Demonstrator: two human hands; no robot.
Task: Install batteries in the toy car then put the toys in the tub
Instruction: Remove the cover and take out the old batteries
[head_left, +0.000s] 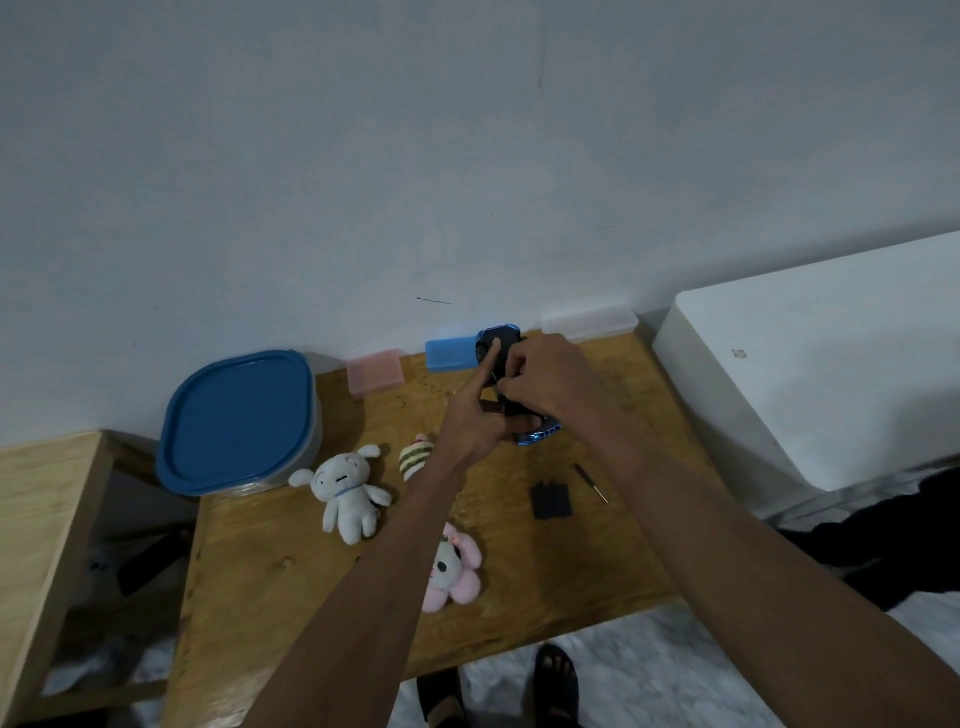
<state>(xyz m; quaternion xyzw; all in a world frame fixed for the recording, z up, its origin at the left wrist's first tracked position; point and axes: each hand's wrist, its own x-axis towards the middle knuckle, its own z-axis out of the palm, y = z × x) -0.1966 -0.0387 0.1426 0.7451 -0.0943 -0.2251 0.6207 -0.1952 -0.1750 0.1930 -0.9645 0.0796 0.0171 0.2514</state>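
Three plush toys by the tub (236, 423): a white one (345, 493), a striped one (415, 457), a pink one (452, 569). One tub, lid on. One toy car (501, 343), up in two hands. Three small boxes right of the tub: pink (375, 371), blue (449, 354), clear (589, 322). One screwdriver (589, 482), one black cover (551, 500).

Wooden table (291, 597): tub (236, 423), plush toys (345, 493).

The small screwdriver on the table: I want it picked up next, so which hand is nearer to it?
Right. The right hand works on the toy car up and left of the screwdriver; the left hand, gripping the car from the other side, lies farther left.
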